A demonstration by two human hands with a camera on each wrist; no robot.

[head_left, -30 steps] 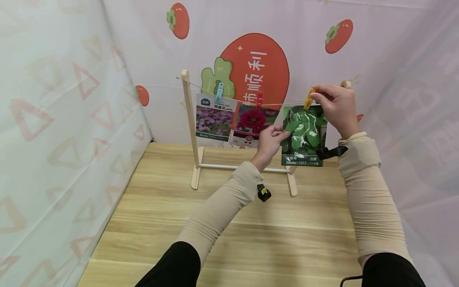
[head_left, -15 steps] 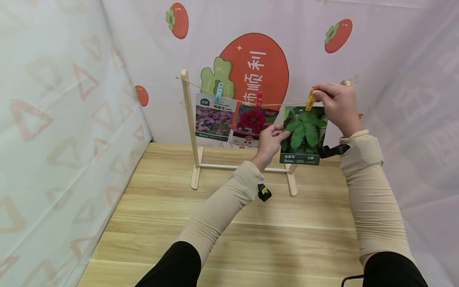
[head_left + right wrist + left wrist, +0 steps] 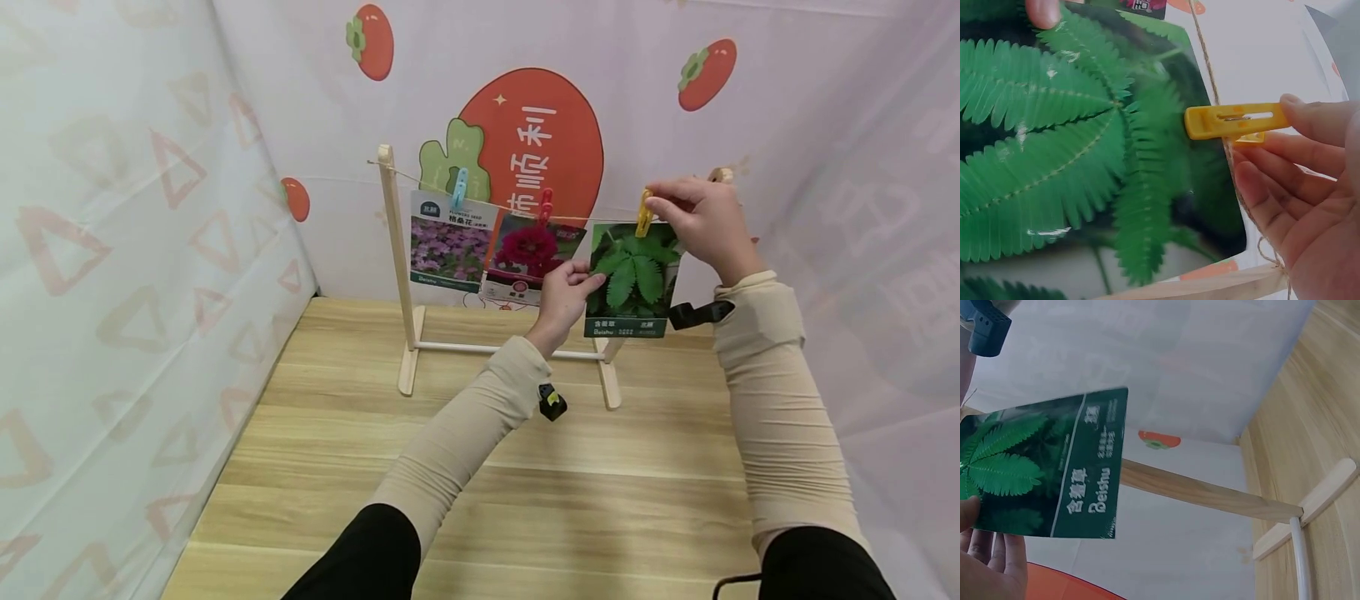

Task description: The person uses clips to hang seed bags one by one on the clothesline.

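Note:
My left hand (image 3: 566,296) pinches the left edge of a seed packet (image 3: 633,283) with a green fern-like leaf on it, thumb on its front. At the packet's top edge, my right hand (image 3: 705,221) pinches the tail end of a yellow clothespin (image 3: 643,212) between thumb and fingers. In the right wrist view the clothespin (image 3: 1235,120) lies across the twine (image 3: 1207,59), its front jaw over the packet's top. Left of it hang a purple-flower packet (image 3: 446,254) under a blue clothespin (image 3: 460,189) and a magenta-flower packet (image 3: 528,250) under a red clothespin (image 3: 546,206).
The twine runs between two wooden posts (image 3: 397,242) of a small stand, with a white bar (image 3: 465,347) joining its feet. The stand rests on a wood-grain table (image 3: 360,467). A persimmon-print cloth (image 3: 637,50) hangs close behind.
The leaf packet has tilted, its lower edge rising slightly and the glare fading. My right hand and the yellow clothespin have shifted slightly. The two hung packets have swung a little.

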